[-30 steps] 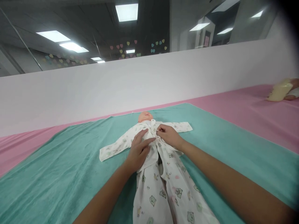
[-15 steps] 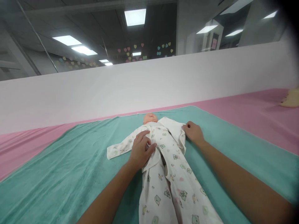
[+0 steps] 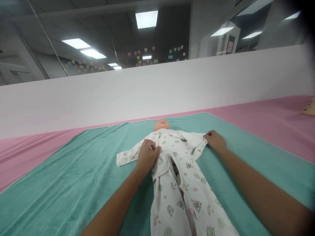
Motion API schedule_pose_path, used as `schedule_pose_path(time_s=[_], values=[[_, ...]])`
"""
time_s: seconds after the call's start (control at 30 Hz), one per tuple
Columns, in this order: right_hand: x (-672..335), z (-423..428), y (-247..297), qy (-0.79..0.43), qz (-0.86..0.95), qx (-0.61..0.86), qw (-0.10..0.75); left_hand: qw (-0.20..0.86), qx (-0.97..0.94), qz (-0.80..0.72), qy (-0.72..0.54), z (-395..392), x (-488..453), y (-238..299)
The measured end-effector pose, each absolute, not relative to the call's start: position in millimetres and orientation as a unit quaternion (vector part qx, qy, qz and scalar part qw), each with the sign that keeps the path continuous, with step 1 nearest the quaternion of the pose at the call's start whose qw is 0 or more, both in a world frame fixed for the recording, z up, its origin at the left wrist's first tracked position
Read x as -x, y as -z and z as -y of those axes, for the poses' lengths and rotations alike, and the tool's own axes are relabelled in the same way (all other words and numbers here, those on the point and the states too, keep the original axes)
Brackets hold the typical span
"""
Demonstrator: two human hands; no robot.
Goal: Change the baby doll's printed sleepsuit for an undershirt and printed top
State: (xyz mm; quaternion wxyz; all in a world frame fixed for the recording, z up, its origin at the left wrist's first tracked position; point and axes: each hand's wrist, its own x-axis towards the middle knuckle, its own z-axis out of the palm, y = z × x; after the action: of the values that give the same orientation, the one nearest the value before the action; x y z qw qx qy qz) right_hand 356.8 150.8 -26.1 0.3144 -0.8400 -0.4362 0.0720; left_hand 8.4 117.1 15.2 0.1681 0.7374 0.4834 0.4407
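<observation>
A baby doll (image 3: 161,125) lies on its back, its head toward the wall. White baby clothes (image 3: 194,193) printed with small bears cover its body and legs. My left hand (image 3: 147,154) rests at the chest with thumb and fingers closed on the front edge of the garment. Out to the right, my right hand (image 3: 215,141) pinches the white flap (image 3: 195,139) of the garment by its outer end and holds it stretched sideways. The sleeve (image 3: 126,157) on the left lies spread flat. A gap at the crotch shows between the trouser legs.
Under the doll is a teal blanket (image 3: 98,170) with soft folds. Pink cloth (image 3: 278,111) shows beyond its edges. A low white wall (image 3: 118,98) with glass above runs along the back. A beige object (image 3: 309,108) sits at the far right edge.
My right hand has moved right, drawing the flap out straighter and flatter. My left hand has curled in more at the garment's front edge. The view has shifted slightly.
</observation>
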Motion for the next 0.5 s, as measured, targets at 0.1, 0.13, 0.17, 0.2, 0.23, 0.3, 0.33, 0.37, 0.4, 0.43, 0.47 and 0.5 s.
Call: schedule_pose_path(time_s=[0.1, 0.13, 0.17, 0.2, 0.23, 0.3, 0.33, 0.37, 0.4, 0.43, 0.47, 0.5], values=[[-355, -154, 29, -0.076, 0.453, 0.828, 0.321, 0.184, -0.719, -0.530, -0.410, -118, -9, -15], [-354, -155, 29, -0.078, 0.457, 0.825, 0.322, 0.183, -0.720, -0.539, -0.396, -119, -7, -15], [-354, -156, 30, -0.079, 0.461, 0.823, 0.323, 0.177, -0.723, -0.547, -0.383, -121, -5, -16], [-353, -156, 30, -0.080, 0.464, 0.821, 0.324, 0.167, -0.721, -0.560, -0.373, -124, 0, -16], [-353, -157, 30, -0.080, 0.466, 0.819, 0.325, 0.156, -0.712, -0.579, -0.366, -128, 8, -18], [-353, -157, 30, -0.080, 0.470, 0.816, 0.326, 0.122, -0.672, -0.638, -0.355, -139, 30, -21], [-353, -157, 29, -0.081, 0.471, 0.815, 0.327, 0.103, -0.644, -0.673, -0.350, -145, 44, -22], [-353, -157, 29, -0.082, 0.472, 0.814, 0.327, 0.080, -0.616, -0.704, -0.345, -150, 58, -23], [-352, -157, 28, -0.083, 0.474, 0.813, 0.328, 0.062, -0.590, -0.732, -0.336, -154, 72, -22], [-352, -157, 28, -0.083, 0.475, 0.811, 0.330, 0.051, -0.570, -0.751, -0.329, -158, 84, -21], [-352, -157, 29, -0.083, 0.476, 0.810, 0.332, 0.045, -0.558, -0.764, -0.321, -161, 94, -18], [-352, -158, 30, -0.082, 0.476, 0.809, 0.335, 0.045, -0.552, -0.771, -0.313, -163, 100, -14]])
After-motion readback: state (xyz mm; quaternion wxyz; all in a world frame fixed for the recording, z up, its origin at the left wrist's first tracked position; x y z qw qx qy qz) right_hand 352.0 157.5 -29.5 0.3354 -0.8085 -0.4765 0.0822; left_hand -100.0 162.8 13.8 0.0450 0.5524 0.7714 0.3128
